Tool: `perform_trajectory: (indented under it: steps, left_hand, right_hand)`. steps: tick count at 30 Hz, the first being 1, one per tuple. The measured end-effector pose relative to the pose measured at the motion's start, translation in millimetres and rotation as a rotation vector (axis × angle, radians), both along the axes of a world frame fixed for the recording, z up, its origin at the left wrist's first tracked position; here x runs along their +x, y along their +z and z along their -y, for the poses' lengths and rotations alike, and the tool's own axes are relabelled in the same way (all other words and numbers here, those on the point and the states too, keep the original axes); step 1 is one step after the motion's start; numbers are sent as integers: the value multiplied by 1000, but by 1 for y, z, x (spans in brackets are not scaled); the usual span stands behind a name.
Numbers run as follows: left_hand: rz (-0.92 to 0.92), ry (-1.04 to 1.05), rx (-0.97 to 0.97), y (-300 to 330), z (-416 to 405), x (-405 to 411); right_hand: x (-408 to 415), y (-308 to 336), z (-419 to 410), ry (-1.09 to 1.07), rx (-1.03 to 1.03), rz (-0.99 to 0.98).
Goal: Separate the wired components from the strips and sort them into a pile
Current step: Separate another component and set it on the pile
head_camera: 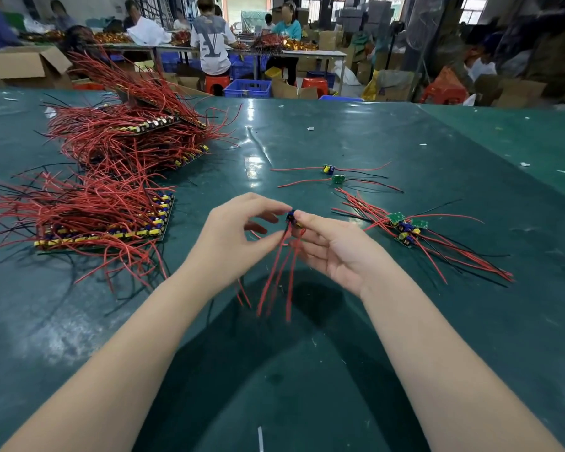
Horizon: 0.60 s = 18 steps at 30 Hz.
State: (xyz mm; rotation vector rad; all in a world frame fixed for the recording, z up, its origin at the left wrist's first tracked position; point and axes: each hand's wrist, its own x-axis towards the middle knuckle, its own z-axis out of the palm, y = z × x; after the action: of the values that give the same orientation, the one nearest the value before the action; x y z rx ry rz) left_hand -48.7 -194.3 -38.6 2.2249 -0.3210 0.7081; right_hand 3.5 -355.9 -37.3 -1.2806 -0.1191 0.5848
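Between both hands above the green table (307, 370) is a small wired component piece (292, 218) with blue and yellow parts; its red and black wires (279, 282) hang down. My left hand (238, 233) pinches its left side and my right hand (327, 246) pinches its right side. A panel of unseparated strips (108, 228) with red wires lies to the left. A larger heap of strips (134, 138) lies behind it. To the right lies a pile of separated components (405, 228) with green boards. Two single separated components (333, 174) lie further back.
Small white scraps dot the table (310, 128). Beyond the far table edge sit several people at other benches, with blue crates (248, 88), red stools and cardboard boxes (23, 65) around them.
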Motion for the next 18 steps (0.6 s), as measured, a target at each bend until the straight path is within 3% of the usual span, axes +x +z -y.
perform_trajectory:
  steps: [9, 12, 18]
  left_hand:
    - [233, 54, -49, -3, 9, -1]
    - [284, 59, -170, -2, 13, -1]
    - [-4, 62, -614, -2, 15, 5]
  right_hand:
    - [-3, 4, -3, 62, 53, -49]
    - [-3, 4, -3, 96, 103, -33]
    - [-6, 1, -3, 116, 40, 125]
